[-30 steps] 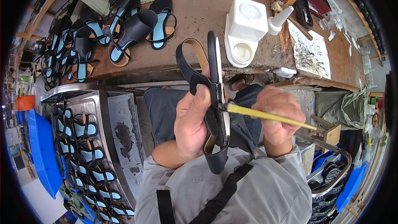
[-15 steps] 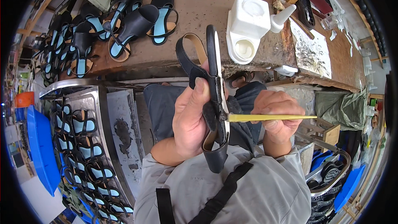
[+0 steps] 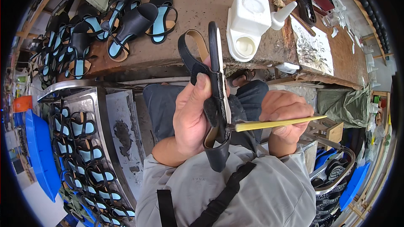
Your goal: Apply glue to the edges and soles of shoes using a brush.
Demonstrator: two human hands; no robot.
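The left hand [image 3: 191, 115] is clamped on a black sandal [image 3: 216, 96], held on edge above the lap, its toe or heel end toward the bench [image 3: 191, 12]. The right hand [image 3: 287, 108] pinches a yellow-handled brush [image 3: 263, 125]; its dark tip seems to touch the sole's edge, though the contact is too small to be sure. A white container [image 3: 252, 14] and more sandals [image 3: 132, 27] sit on the bench.

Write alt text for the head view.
A person's left hand holds a black sandal edge-on while the right hand holds a yellow brush at its sole. Beyond, a bench bears more sandals and a white container.
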